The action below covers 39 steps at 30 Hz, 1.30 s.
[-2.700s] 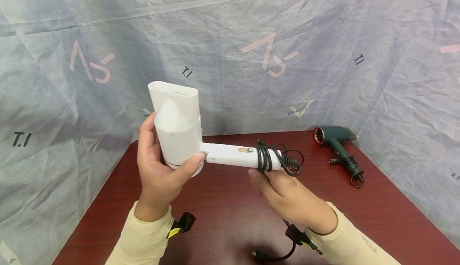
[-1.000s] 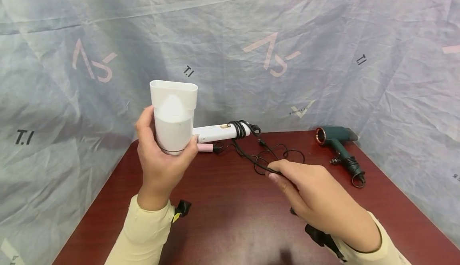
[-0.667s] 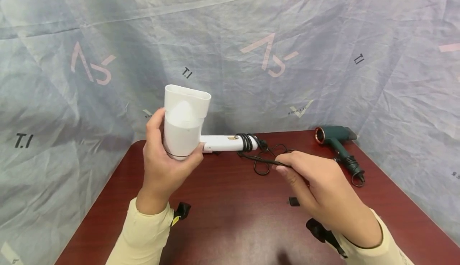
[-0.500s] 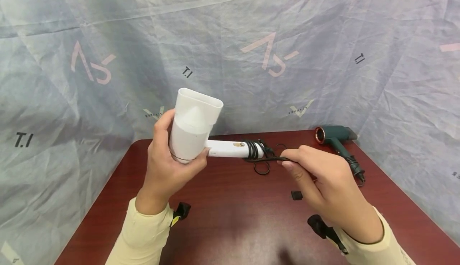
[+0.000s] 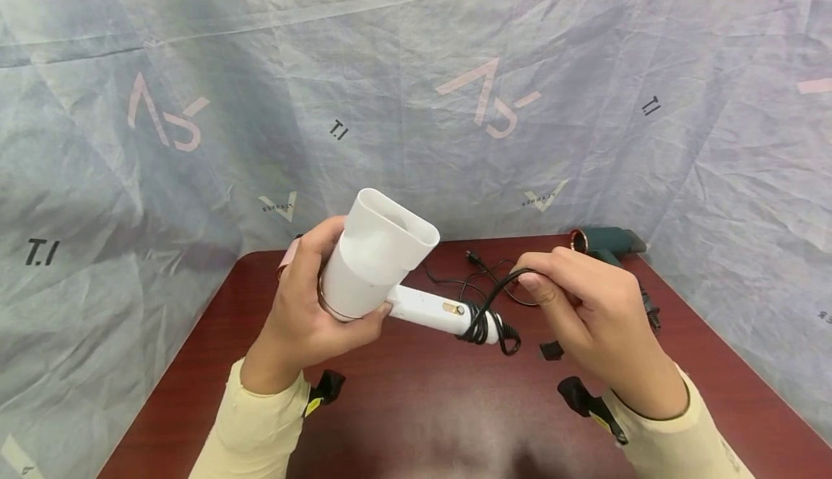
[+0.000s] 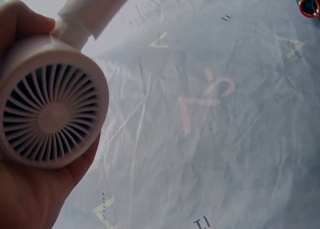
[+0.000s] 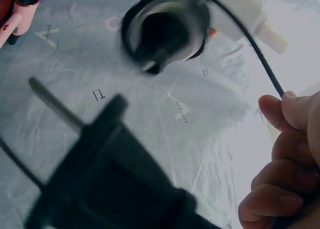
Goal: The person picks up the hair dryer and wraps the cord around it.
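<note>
In the head view my left hand (image 5: 295, 327) grips the barrel of a white hair dryer (image 5: 370, 269), its flat nozzle tilted up and to the right. The slatted rear grille (image 6: 52, 118) faces the left wrist camera. Several turns of black cord (image 5: 477, 324) wrap the end of the handle, which slopes down to the right. My right hand (image 5: 598, 320) pinches the cord's free length between thumb and forefinger, its other fingers curled. Below that hand hangs the cord's two-pronged plug (image 7: 135, 184), large and blurred in the right wrist view.
A dark green hair dryer (image 5: 607, 240) lies at the table's back right, partly behind my right hand. Part of a pink hair dryer (image 5: 289, 253) shows behind my left hand. A loose black cord with a plug (image 5: 474, 257) lies on the red-brown table (image 5: 416, 399).
My right hand has left the handle end and drawn away to the right with the cord. The white hair dryer has lately moved right and nearer, its handle end tipping down.
</note>
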{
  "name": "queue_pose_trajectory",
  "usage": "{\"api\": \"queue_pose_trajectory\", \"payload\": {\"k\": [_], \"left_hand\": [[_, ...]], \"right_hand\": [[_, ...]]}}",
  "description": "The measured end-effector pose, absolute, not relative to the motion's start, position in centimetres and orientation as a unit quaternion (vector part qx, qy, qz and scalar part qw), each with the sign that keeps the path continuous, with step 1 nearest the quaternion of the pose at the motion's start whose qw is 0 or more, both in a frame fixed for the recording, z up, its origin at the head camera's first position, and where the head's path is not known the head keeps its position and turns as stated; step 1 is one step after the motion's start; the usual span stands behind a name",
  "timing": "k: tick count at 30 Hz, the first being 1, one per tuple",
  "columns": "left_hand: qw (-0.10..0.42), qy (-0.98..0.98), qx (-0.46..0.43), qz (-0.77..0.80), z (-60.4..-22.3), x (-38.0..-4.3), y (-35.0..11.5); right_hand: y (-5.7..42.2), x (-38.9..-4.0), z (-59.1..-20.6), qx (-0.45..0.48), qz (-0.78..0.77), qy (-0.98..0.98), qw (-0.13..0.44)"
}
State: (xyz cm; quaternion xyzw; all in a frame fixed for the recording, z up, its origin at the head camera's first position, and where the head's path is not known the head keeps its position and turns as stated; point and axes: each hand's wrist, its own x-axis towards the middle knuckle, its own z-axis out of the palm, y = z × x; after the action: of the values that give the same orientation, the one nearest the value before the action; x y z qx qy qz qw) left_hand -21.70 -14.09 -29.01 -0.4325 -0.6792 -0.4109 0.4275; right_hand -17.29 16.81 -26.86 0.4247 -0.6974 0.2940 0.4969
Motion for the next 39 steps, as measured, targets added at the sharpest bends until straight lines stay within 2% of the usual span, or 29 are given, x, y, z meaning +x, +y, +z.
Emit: {"api": "queue_pose_trajectory", "payload": {"k": [8,15,25,31,38,39], "left_hand": [[0.373,-0.598,-0.505,-0.499,-28.7,-20.9,-14.1],[0.34,-0.567,-0.519,-0.542,-28.6,-20.6,-14.2],[0.35,-0.524,-0.497,-0.597,-28.1,-19.9,-13.9],[0.319,-0.467,-0.511,-0.647,-27.7,-19.6,-13.4],[0.354,-0.465,-0.471,-0.661,-27.9,-19.8,-13.2],[0.36,-0.467,-0.464,-0.661,-27.9,-19.8,-13.2]], "right_hand": [[16.9,-17.8,-27.3,0.419,0.313,-0.714,0.466],[16.6,-19.0,-28.8,0.415,0.318,-0.747,0.41],[15.9,-19.9,-30.7,0.388,0.321,-0.82,0.271],[15.3,-20.0,-31.4,0.409,0.323,-0.819,0.237],[14.6,-19.6,-32.1,0.395,0.358,-0.826,0.182],[14.7,-19.5,-32.2,0.404,0.344,-0.825,0.193]]}}
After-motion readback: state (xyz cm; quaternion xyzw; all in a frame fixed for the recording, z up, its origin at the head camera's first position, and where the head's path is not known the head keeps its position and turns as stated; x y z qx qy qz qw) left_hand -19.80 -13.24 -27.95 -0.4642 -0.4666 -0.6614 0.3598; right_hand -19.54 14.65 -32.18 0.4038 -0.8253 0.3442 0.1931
